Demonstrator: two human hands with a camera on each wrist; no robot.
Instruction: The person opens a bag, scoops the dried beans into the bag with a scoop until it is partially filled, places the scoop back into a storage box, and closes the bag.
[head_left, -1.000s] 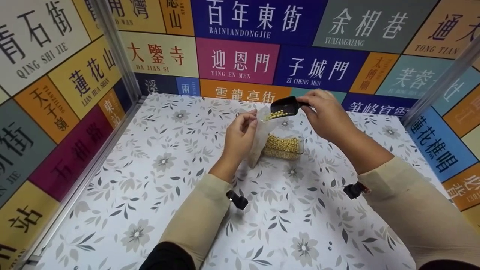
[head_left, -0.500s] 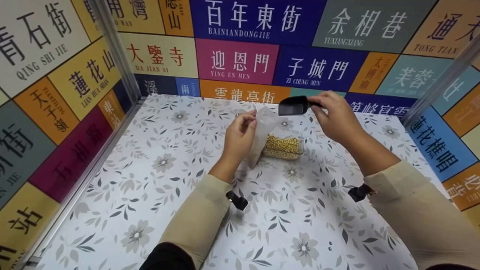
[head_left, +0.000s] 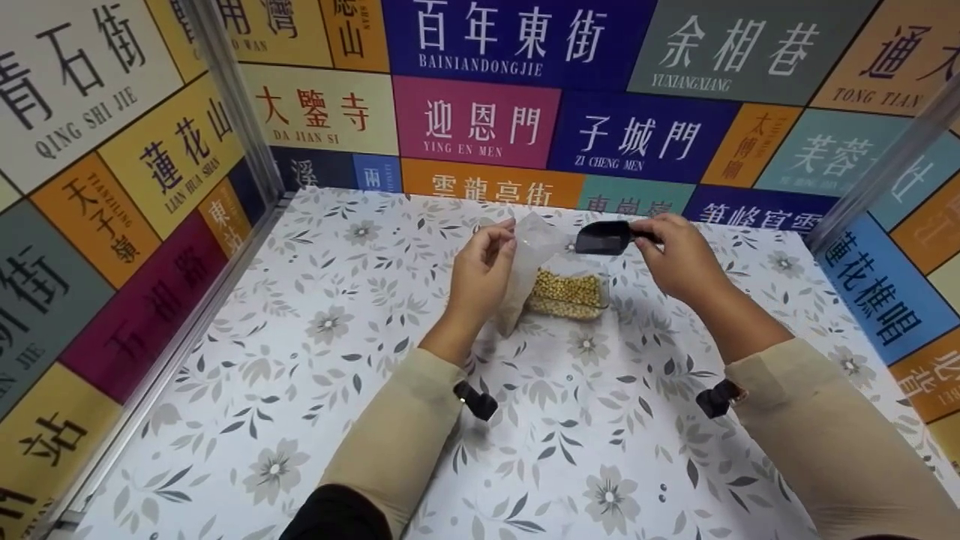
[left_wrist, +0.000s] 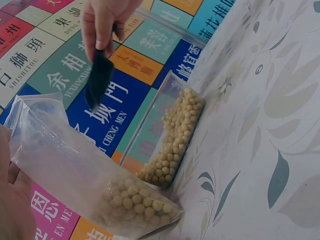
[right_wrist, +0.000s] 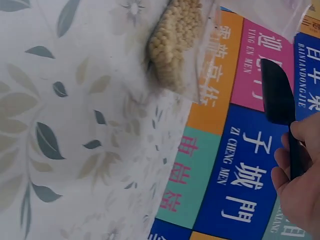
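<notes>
Looks partway through bagging beans: pinching top of plastic bag in left hand next to box on tabletop, gripping empty-looking scoop in right hand, apart from bag, with some already bagged and plenty left in box.

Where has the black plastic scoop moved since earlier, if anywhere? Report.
Yes. Head view: the scoop moved right and down relative to the blue ZI CHENG MEN panel.
</notes>
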